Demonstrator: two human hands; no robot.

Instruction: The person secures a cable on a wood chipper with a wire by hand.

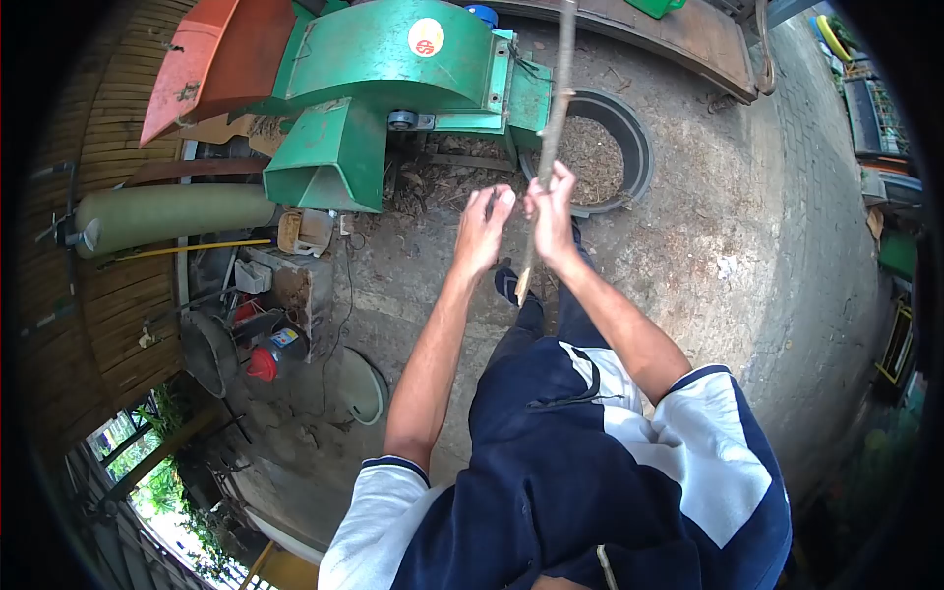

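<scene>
A long bare branch (560, 108) slants from the top edge down past my right hand (553, 221), whose fingers are wrapped around it. Its lower end shows pale, broken wood above my dark shoe. My left hand (481, 231) is just left of the branch and apart from it, fingers curled in toward the thumb; whatever they hold, if anything, cannot be made out. Ahead of both hands stands a green machine (383, 59) with a square chute (329, 162) and an orange-red hopper (211, 64). A black round tub (637, 147) behind my right hand contains wood chips.
Chips and dry leaves litter the concrete floor (708, 226). On the left are a large olive cylinder (177, 216), a red-lidded container (264, 364) and a round pale lid (364, 386). A wooden bench (678, 39) crosses the top right.
</scene>
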